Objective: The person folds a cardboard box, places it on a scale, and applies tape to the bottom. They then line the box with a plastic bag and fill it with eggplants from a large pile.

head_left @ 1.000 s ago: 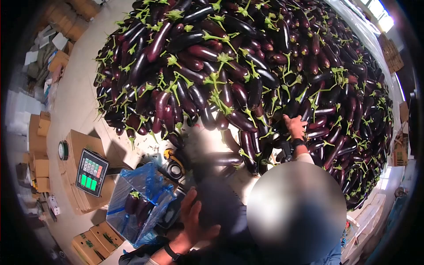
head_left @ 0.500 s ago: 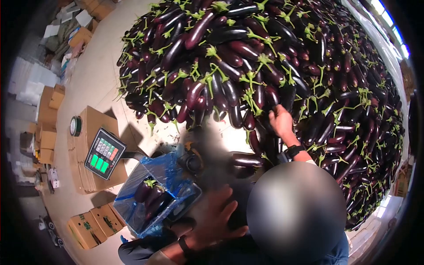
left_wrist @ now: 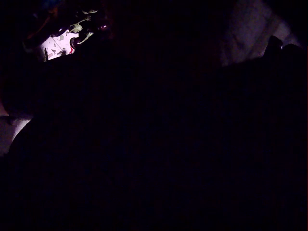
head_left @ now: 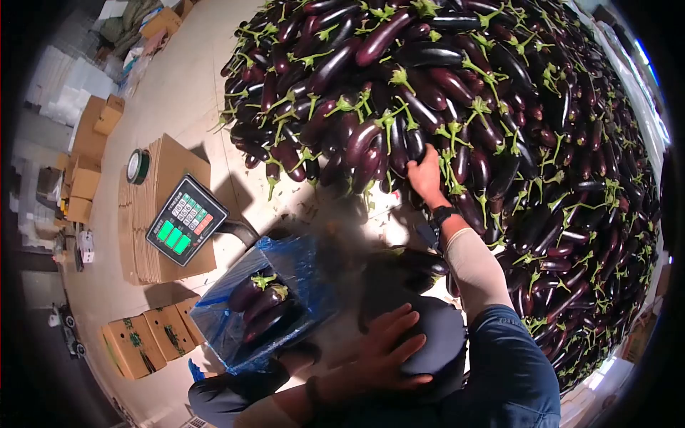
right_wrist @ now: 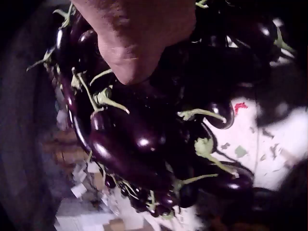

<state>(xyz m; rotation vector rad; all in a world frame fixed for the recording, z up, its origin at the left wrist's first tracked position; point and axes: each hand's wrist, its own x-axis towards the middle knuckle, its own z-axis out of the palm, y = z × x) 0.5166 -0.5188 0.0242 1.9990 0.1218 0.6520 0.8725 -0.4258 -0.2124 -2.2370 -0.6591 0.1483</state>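
In the head view my right hand [head_left: 426, 177] reaches into the near edge of a big heap of eggplants [head_left: 457, 82]. Its thumb and fingers close around the lower end of a dark eggplant [head_left: 415, 143]. From the right wrist, the hand [right_wrist: 139, 38] shows at the top over glossy eggplants [right_wrist: 127, 149] with green stems; its fingertips are hidden. My left hand [head_left: 385, 349], fingers spread and holding nothing, is low in front of my body beside a dark rounded surface [head_left: 437, 335]. The left wrist view is almost black.
A blue plastic-lined box [head_left: 228, 314] holds several eggplants [head_left: 260, 303]. Behind it, a scale display [head_left: 187, 220] stands against stacked flat cardboard [head_left: 160, 207] with a tape roll [head_left: 138, 166] on it. Small cartons [head_left: 132, 346] sit at lower left; eggplants lie nearby on the floor [head_left: 178, 118].
My right hand has moved left along the heap's near edge to another eggplant. My left hand has shifted right with its fingers spread. The head view has swung, shifting the scenery right.
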